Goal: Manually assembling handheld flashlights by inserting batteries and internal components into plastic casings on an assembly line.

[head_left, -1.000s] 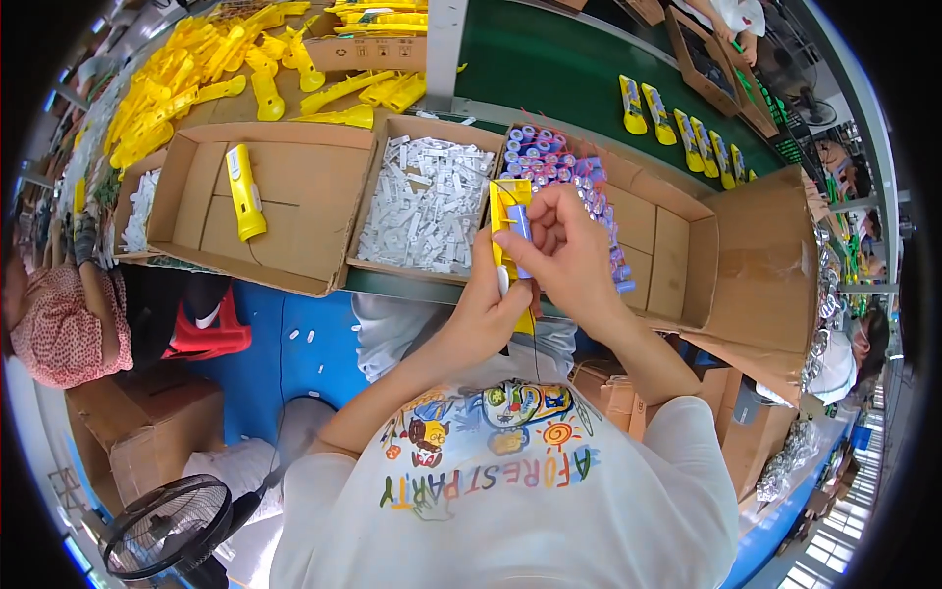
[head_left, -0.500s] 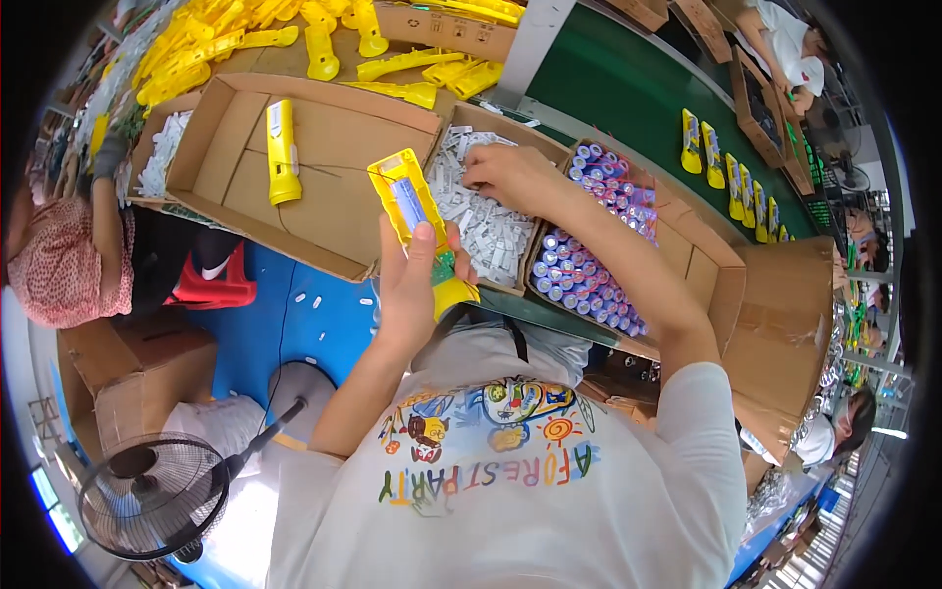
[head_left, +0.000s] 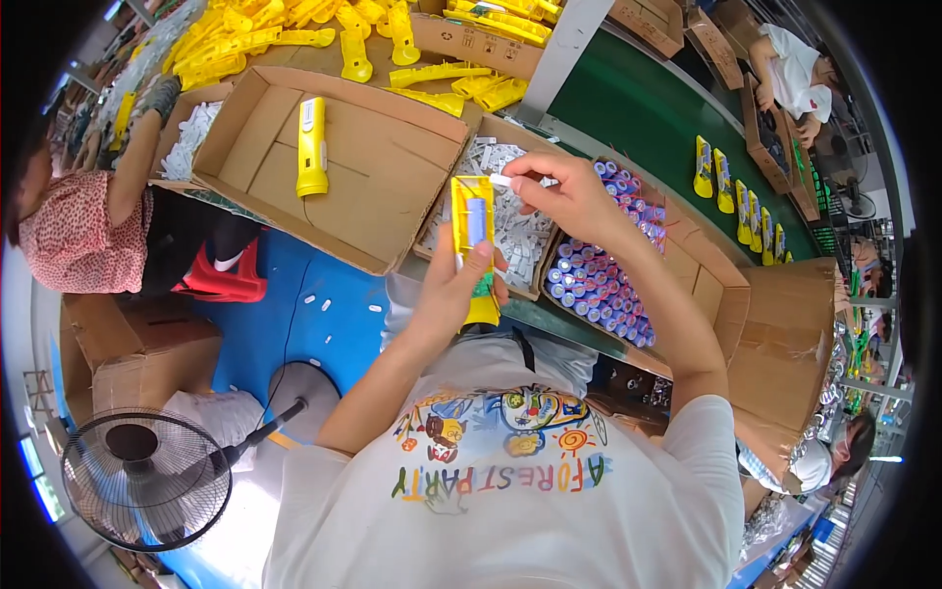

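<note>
My left hand [head_left: 461,283] is closed around a yellow flashlight housing [head_left: 459,211], its hollow side facing up. Inside lies a purple-blue battery [head_left: 477,221], with a green part lower down near my thumb. At the housing's upper end, my right hand [head_left: 574,201] pinches a small white plastic piece [head_left: 499,181] between thumb and fingers. Beneath both hands is a cardboard box filled with similar white pieces [head_left: 525,240]. Just right of it stands a box of purple-wrapped batteries [head_left: 601,285], partly covered by my right forearm.
A cardboard tray [head_left: 392,196] at left holds a yellow flashlight [head_left: 312,147]. Yellow housings [head_left: 265,39] are heaped behind it. Several yellow flashlights [head_left: 724,182] line the green belt [head_left: 628,88]. A co-worker [head_left: 83,236] sits at left; a fan [head_left: 147,481] stands lower left.
My right hand has come up out of the white pieces with one in its fingers, close to the housing's top. My left hand has turned the housing more upright.
</note>
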